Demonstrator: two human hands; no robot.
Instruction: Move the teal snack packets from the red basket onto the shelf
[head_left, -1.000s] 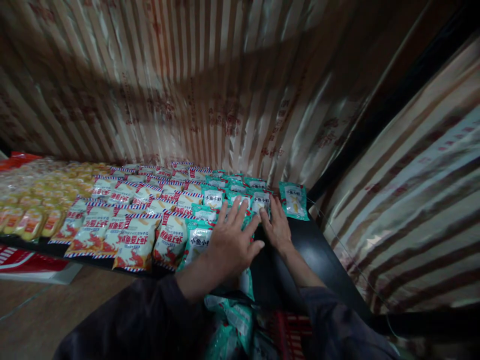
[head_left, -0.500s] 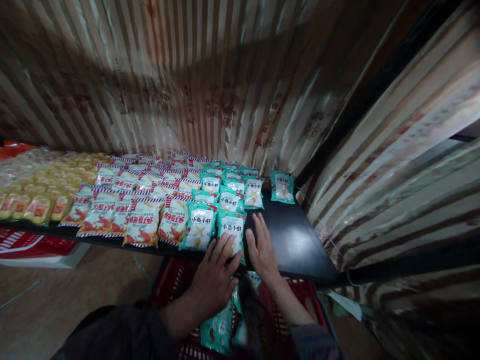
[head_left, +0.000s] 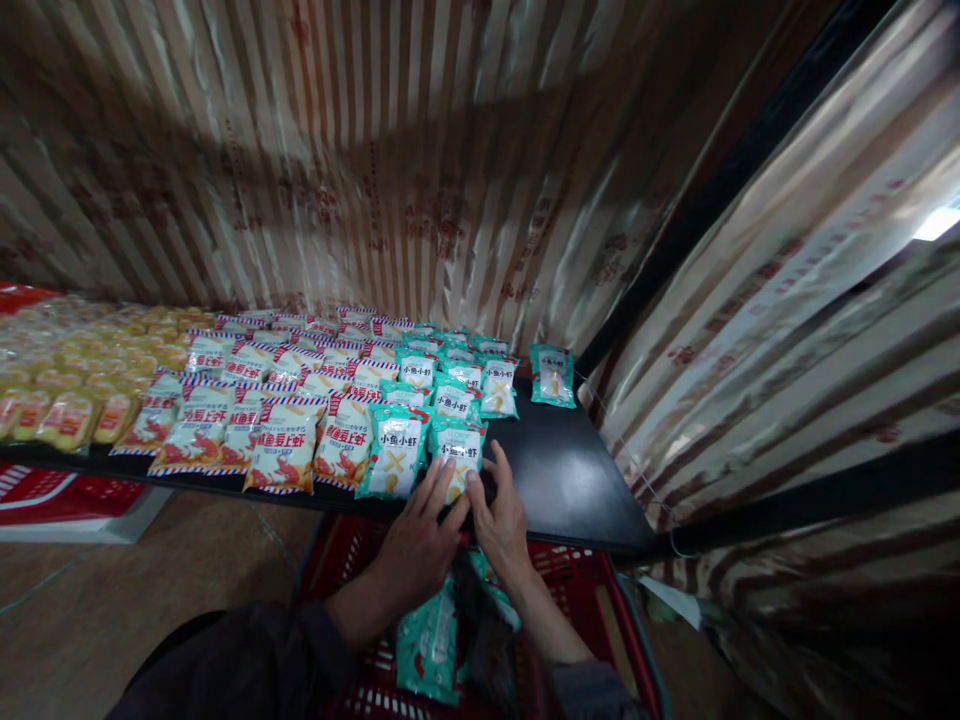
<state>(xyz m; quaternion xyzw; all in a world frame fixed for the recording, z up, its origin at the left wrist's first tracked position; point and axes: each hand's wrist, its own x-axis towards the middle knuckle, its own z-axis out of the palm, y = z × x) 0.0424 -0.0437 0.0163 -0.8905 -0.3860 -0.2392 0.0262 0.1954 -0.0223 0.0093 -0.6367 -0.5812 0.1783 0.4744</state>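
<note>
A green-and-white snack bag (head_left: pixel 457 452) lies face up at the front edge of the black shelf (head_left: pixel 570 480). My left hand (head_left: pixel 424 535) rests its outstretched fingers on the bag's lower left part. On the other side, my right hand (head_left: pixel 500 515) has its thumb at the bag's right edge, its fingers apart and slightly bent. Neither hand is closed around the bag. Just to the left is another green snack bag (head_left: pixel 394 450), with several more in rows behind. One green snack bag (head_left: pixel 553 376) sits apart near the back right corner.
Red-and-white snack bags (head_left: pixel 281 445) fill the shelf's middle, and yellow packaged cakes (head_left: pixel 71 418) its left. Below my hands stands a red basket (head_left: pixel 615 610) with more green bags (head_left: pixel 429 640). Striped sheeting (head_left: pixel 450 150) hangs behind, and a dark post (head_left: pixel 675 230) rises at right.
My right hand has moved left to the front green bag, and its fingers have bent. My left hand stays on the bag's lower part. The view has shifted slightly.
</note>
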